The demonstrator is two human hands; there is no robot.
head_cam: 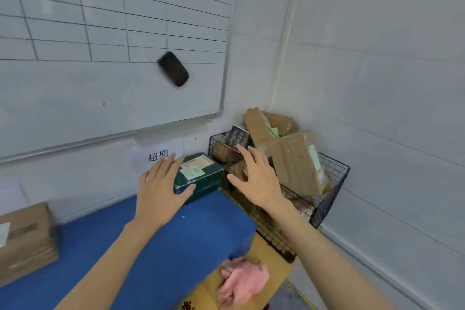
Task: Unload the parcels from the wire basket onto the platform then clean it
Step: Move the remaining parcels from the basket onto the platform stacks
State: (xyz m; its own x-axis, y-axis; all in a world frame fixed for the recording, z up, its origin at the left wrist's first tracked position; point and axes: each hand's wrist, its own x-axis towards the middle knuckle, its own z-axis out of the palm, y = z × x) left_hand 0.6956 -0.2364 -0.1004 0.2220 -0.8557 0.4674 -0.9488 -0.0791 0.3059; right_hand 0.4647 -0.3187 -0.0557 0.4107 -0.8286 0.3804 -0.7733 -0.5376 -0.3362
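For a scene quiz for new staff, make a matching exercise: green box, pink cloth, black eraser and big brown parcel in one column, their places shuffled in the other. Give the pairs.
Things:
1. green box
2. pink cloth
3. black eraser
4. big brown parcel

Places:
A. stuck on the whiteboard
B. leaning in the wire basket
C. on the blue platform
D. on the cardboard carton beside the platform

Pairs: 1-C, 2-D, 3-A, 4-B.
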